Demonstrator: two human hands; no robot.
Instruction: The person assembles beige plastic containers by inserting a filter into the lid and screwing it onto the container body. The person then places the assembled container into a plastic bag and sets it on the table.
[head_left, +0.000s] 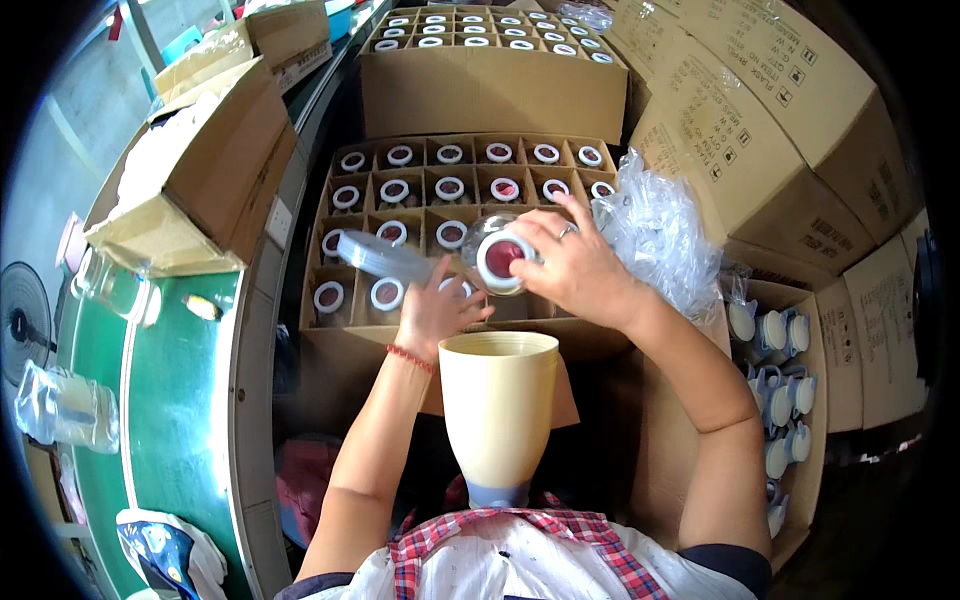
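My right hand [582, 262] is closed around a glass flask liner [501, 262] with a white ring about its dark red mouth, tilted toward me above the near edge of a divided carton. Just left of it is my left hand [436, 308], its fingers apart and slightly blurred. A blurred, translucent grey round piece [385, 256] lies by its upper fingertip; whether they touch I cannot tell. Below both hands, in front of my chest, stands a cream tapered flask body [498, 395], open at the top with a blue-grey lower end.
Ringed liners fill the divided carton [470, 140]; another such carton [490, 95] stands behind. Crumpled clear plastic [660, 225] lies at right, near a carton of blue-and-white flask parts [778, 400]. Large boxes [740, 130] rise beyond. A green table [185, 400] runs along the left.
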